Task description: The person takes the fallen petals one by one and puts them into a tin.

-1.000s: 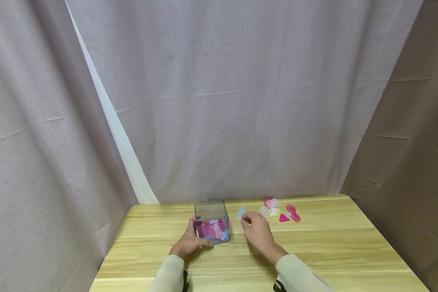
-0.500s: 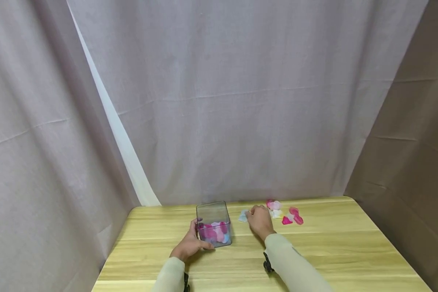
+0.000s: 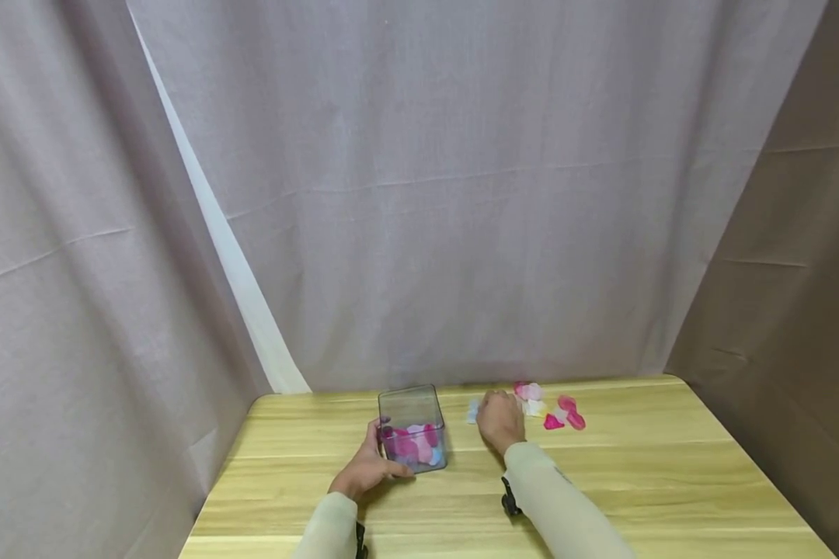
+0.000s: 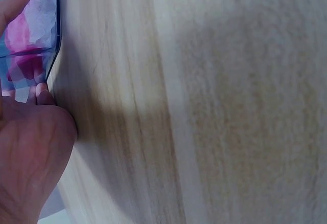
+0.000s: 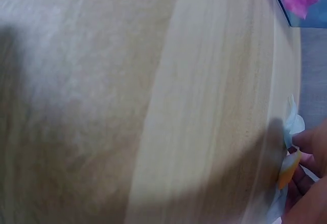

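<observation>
My left hand (image 3: 370, 470) grips a clear, smoky plastic box (image 3: 412, 404) on the wooden table, thumb at the near side and fingers around the left wall. Pink, magenta, white and blue fake petals (image 3: 418, 444) lie inside it. My right hand (image 3: 501, 419) is to the right of the box, with curled fingers down among loose petals. In the right wrist view its thumb and fingers pinch a pale bluish-white petal (image 5: 294, 124), with a yellow-orange and white petal (image 5: 289, 170) against the fingers. Pale blue petals (image 3: 473, 410) show just left of this hand in the head view.
Right of my right hand lie white and yellow petals (image 3: 534, 407), pink petals (image 3: 529, 390) and magenta petals (image 3: 568, 411). The wooden table (image 3: 643, 466) ends at the back against a grey curtain (image 3: 461, 233).
My right hand has moved right and away from me, past the pale blue petals to the white ones beside them, partly covering them. The left hand and box keep their place.
</observation>
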The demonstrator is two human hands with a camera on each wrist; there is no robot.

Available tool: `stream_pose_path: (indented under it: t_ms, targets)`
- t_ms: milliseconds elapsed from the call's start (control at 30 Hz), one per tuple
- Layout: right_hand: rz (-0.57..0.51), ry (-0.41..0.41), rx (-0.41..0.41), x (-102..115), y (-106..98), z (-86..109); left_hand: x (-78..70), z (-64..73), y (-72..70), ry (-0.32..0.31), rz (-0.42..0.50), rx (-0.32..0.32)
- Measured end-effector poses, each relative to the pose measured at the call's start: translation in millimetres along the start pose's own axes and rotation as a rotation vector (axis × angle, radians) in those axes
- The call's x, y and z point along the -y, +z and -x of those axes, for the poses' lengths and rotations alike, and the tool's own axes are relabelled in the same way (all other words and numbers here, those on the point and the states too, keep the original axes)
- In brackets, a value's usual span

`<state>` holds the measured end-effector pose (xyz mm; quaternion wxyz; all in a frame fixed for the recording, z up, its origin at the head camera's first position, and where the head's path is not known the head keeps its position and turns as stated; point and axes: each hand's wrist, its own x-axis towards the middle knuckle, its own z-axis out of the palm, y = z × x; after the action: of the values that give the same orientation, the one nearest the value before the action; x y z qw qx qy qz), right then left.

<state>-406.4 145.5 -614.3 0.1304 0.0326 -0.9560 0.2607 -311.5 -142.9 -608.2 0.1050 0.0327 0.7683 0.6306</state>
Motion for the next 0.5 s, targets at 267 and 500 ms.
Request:
stream_pose_path:
  t_ms: [267,500]
  targets:
    - [-0.184,0.094,-0.046,6,-10,-2.1,-1.3,-0.4,0.6,0.007,0.005,0.001]
    - [-0.347,0.139,-0.114,19,-30,2.9,-0.6,0.4,-0.7,0.002,0.002,-0.005]
